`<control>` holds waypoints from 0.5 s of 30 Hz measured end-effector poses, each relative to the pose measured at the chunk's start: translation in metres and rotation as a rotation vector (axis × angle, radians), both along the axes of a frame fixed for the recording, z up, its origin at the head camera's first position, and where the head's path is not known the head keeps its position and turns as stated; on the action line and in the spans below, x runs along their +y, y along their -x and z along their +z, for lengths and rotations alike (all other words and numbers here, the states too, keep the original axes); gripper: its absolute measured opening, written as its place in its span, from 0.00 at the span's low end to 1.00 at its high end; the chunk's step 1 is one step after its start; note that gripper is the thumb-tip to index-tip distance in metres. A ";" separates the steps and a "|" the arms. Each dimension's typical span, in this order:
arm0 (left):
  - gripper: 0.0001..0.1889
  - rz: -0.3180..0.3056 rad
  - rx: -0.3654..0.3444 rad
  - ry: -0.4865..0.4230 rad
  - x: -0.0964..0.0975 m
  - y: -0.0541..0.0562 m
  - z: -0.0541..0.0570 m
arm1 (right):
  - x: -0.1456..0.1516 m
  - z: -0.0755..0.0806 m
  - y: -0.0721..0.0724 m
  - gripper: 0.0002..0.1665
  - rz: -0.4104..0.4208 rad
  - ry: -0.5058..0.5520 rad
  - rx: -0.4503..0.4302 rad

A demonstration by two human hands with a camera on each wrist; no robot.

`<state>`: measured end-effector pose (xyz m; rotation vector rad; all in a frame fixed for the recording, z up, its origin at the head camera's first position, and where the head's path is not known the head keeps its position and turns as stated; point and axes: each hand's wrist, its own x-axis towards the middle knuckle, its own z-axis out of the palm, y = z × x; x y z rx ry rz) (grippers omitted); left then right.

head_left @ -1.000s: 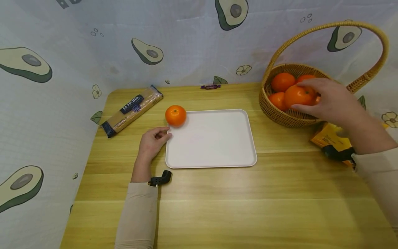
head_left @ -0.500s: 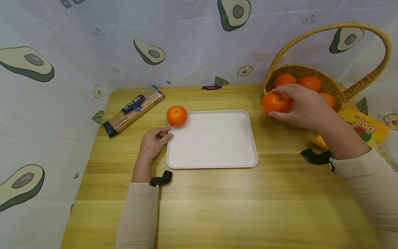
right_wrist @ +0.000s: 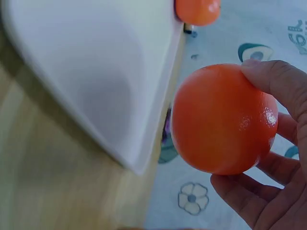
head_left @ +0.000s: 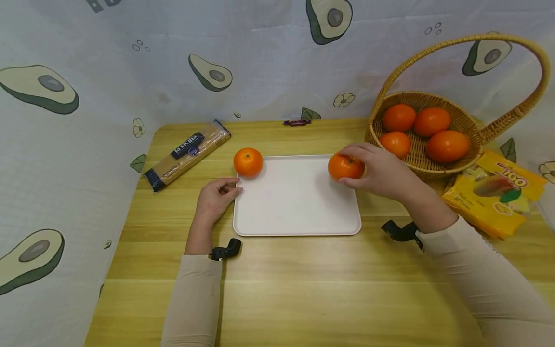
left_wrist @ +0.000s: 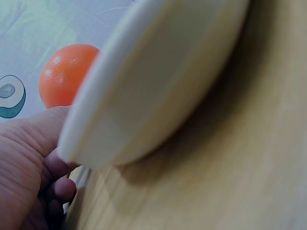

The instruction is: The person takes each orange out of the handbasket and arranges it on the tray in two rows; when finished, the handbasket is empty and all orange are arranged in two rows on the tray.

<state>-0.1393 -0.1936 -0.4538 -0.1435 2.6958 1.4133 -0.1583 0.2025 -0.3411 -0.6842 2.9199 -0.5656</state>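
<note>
My right hand [head_left: 381,171] holds an orange [head_left: 345,167] over the right back corner of the white tray [head_left: 299,207]. Thumb and fingers wrap the sides of that orange [right_wrist: 223,120] in the right wrist view, where it hangs above the tray's level. Along the tray's left edge, my left hand [head_left: 214,200] pinches the rim; the left wrist view shows the thumb against the tray wall [left_wrist: 139,91] and the other fingers curled below. Another orange [head_left: 248,163] sits at the tray's back left corner, just beyond the left fingertips.
A wicker basket [head_left: 429,171] with a tall handle stands at the back right, with several oranges inside. Yellow snack bags [head_left: 494,197] lie beside it. A pack of spaghetti [head_left: 186,154] lies back left, and a purple wrapped candy [head_left: 297,123] by the back edge.
My right hand has lifted the orange out of the basket and carried it left to above the tray's right back corner. The left hand has stayed at the tray's edge.
</note>
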 end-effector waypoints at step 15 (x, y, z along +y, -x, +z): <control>0.17 0.009 -0.003 -0.006 0.000 0.000 0.000 | -0.060 -0.039 -0.006 0.37 0.062 0.190 -0.013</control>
